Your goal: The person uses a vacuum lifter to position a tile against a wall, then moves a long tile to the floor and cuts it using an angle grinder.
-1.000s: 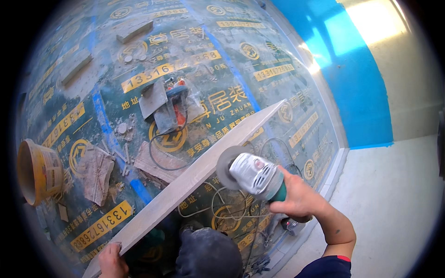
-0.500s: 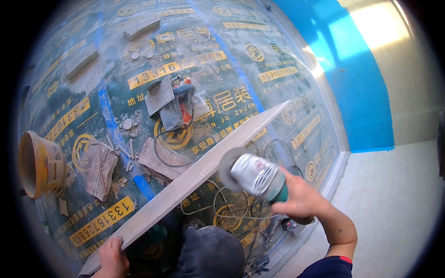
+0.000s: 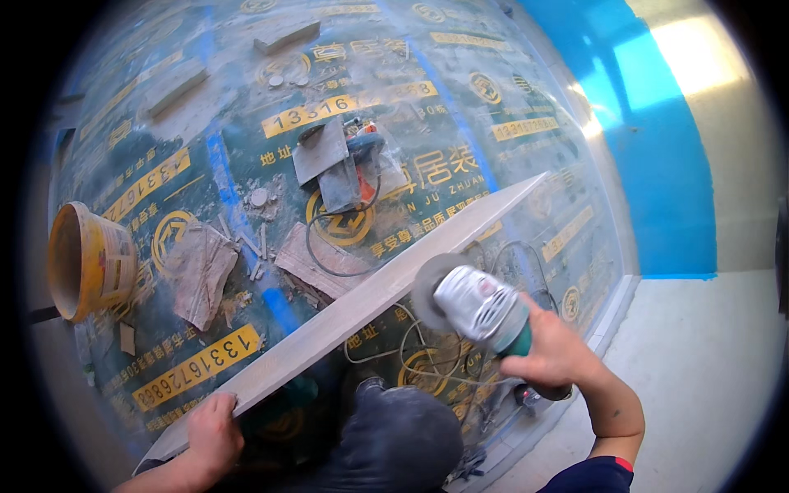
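A long pale tile strip (image 3: 362, 304) runs diagonally from lower left to upper right above the floor. My left hand (image 3: 212, 431) grips its near end. My right hand (image 3: 555, 353) holds an angle grinder (image 3: 485, 308) with a silver head and green body; its round disc (image 3: 426, 289) sits against the strip's right edge near the middle. My dark-trousered knee (image 3: 394, 435) is under the strip.
Green printed protective sheeting (image 3: 427, 107) covers the floor. A yellow bucket (image 3: 82, 259) lies at the left. Another power tool with grey tile pieces (image 3: 337, 160) sits at centre top. Tile scraps (image 3: 197, 271), loose cables (image 3: 386, 353), a blue wall (image 3: 657, 164).
The view has shifted slightly; the grinder disc stays at the strip's edge, and my left hand shows more fully at the strip's near end.
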A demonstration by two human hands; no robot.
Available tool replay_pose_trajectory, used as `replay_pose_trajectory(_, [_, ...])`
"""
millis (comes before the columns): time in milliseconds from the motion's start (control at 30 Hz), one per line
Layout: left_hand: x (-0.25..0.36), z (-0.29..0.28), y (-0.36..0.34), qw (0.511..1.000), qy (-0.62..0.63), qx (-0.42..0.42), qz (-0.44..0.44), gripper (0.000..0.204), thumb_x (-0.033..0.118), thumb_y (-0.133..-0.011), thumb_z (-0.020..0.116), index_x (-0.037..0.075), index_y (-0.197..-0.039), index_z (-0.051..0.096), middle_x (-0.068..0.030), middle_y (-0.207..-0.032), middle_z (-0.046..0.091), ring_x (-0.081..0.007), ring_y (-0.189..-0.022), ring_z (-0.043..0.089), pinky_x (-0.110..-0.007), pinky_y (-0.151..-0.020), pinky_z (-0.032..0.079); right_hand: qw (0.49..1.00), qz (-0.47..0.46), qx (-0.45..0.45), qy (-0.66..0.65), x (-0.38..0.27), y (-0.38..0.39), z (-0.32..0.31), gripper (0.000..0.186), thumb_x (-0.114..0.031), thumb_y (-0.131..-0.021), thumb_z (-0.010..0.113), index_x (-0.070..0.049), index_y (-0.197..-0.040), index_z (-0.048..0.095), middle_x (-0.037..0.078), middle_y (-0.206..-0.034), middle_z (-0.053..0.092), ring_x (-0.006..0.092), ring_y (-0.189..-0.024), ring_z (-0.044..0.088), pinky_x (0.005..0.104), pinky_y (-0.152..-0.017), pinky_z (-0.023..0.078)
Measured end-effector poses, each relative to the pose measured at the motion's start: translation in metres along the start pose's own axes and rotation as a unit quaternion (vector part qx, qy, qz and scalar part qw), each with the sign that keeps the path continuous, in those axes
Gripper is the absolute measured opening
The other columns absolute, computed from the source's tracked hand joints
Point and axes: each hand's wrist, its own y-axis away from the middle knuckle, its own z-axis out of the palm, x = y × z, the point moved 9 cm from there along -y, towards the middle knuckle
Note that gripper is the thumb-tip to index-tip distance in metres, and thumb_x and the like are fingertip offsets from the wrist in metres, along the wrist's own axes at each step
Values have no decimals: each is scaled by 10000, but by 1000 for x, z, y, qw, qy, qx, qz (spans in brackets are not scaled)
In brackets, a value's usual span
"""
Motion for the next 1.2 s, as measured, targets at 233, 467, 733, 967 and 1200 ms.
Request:
replay_pose_trajectory(233, [3,0,0,1000,0,-18,0,260,-70,-690,595,42,-917,533,-179,-818,578,-402,-723,598,-488,-626,484,999,4,-29,42,-5,1,15,678,-254,-683,746,54,-1214,456,296,-958,657,446,-935,656,442,-856,511])
replay_pose_trajectory(467, [4,0,-3,1000,0,-22,6,226,-47,-721,597,50,-909,519,-171,-838,580,-402,-707,597,-481,-618,486,999,17,30,6,-5,4,0,701,-212,-672,752,37,-1268,479,222,-1012,675,354,-956,665,394,-905,501])
replay_pose_trajectory(733, [4,1,-1,999,15,-40,15,259,-46,-730,592,43,-957,505,-178,-871,576,-402,-788,607,-492,-681,502,999,-16,-13,40,-31,9,40,707,-255,-674,748,77,-1218,442,293,-951,662,458,-947,651,446,-860,505])
replay_pose_trajectory(967, [-2,-2,1,999,8,-42,3,249,-34,-745,585,43,-969,509,-178,-907,599,-400,-811,620,-483,-700,511,997,-5,-65,42,-60,17,64,666,-235,-672,734,58,-1208,469,285,-960,664,452,-937,652,432,-867,503])
replay_pose_trajectory(1200, [2,1,-6,996,40,-82,8,272,-41,-746,581,35,-992,491,-196,-923,589,-408,-865,614,-489,-735,506,1000,-23,-7,15,-58,18,63,671,-233,-670,753,57,-1203,466,286,-936,662,454,-933,650,437,-861,502])
